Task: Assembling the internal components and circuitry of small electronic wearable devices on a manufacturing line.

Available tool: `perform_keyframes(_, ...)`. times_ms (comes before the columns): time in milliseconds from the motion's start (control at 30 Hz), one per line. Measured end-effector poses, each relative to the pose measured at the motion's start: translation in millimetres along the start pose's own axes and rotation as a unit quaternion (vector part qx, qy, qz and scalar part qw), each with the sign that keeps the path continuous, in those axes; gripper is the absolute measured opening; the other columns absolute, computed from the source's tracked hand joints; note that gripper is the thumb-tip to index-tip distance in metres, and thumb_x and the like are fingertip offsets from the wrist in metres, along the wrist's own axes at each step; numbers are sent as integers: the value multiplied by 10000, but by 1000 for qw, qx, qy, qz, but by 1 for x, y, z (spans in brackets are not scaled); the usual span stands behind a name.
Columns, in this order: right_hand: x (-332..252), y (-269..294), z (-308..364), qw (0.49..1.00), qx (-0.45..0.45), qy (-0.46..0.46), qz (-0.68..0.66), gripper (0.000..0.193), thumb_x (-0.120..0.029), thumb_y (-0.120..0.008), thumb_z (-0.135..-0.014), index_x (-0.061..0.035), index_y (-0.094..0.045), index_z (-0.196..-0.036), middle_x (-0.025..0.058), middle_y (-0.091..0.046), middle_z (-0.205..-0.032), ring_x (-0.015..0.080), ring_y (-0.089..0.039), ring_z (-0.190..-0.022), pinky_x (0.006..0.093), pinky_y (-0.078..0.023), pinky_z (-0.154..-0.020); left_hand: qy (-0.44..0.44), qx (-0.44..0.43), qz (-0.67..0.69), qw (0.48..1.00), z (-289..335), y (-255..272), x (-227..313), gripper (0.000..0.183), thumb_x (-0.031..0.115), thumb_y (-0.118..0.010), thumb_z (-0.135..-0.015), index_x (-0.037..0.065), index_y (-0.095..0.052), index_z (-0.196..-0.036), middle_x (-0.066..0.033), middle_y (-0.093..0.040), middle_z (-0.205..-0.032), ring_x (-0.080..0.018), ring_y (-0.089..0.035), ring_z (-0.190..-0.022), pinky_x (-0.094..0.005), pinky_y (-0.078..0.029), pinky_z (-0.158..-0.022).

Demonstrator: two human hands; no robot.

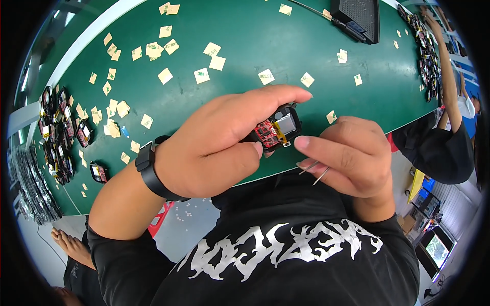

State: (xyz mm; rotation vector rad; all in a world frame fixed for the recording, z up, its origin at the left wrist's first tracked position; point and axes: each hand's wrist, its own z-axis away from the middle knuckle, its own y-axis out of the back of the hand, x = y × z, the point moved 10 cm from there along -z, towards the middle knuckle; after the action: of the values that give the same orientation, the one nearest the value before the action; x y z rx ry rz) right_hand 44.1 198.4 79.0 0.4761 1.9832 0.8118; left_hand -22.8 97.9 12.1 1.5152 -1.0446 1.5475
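Note:
My left hand (214, 140), with a black band on its wrist, is closed around a small black device housing (293, 113). The housing faces up without a cover, showing a red circuit board (267, 132), a silvery rectangular part (285, 124) and a strip of yellow flex or tape. Close to its right edge is my right hand (352, 155), thumb and fingers pinched. Thin metal tweezers (320, 176) stick out from under those fingers, their tips pointing away from the housing. Whether the right fingertips touch the housing, I cannot tell.
Pale square paper pieces (165, 76) lie scattered over the green table (255, 46). Similar open devices (56, 137) are heaped at the left, beside stacked shiny trays (30, 178). A black perforated box (357, 20) stands at the back. Another heap (427, 56) lies near a co-worker's arm (448, 76).

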Motion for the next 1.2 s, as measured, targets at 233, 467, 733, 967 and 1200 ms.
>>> perform_keyframes(233,0,-2,-4,1000,-16,-21,-6,368,-53,-828,-685,-23,-738,-1040,57,-610,-735,194,-553,-560,326,-436,-495,-36,-15,-54,998,1,-2,3,739,233,-545,-763,-40,-501,-1449,-159,-659,-1235,-252,-649,-1049,-331,-492,-944)
perform_keyframes(467,-9,20,-6,993,6,-4,117,285,-31,-811,-650,24,-680,-897,116,-660,-808,216,-575,-568,319,-452,-487,16,-20,-38,999,-1,-1,-2,745,211,-521,-741,-44,-509,-1441,-169,-656,-1264,-253,-652,-1068,-325,-489,-958)
perform_keyframes(733,-25,8,-17,982,-32,38,184,311,27,-805,-625,55,-700,-916,140,-668,-814,227,-611,-607,309,-462,-497,-9,-7,-36,999,1,1,-3,729,208,-514,-731,-38,-535,-1417,-174,-652,-1300,-269,-647,-1126,-340,-482,-998)
perform_keyframes(967,-30,-3,-22,982,-66,69,162,303,4,-774,-633,79,-703,-919,149,-663,-823,235,-619,-610,312,-485,-511,61,-10,-20,998,3,1,-8,669,232,-518,-769,-38,-565,-1379,-170,-650,-1313,-269,-628,-1179,-350,-457,-1046)
perform_keyframes(1200,-38,-3,-19,979,-52,105,168,325,-52,-769,-630,85,-703,-917,156,-681,-813,243,-649,-630,303,-505,-527,69,-21,-2,997,2,-3,-10,621,232,-501,-802,-45,-586,-1350,-158,-661,-1278,-252,-631,-1148,-340,-469,-1013)
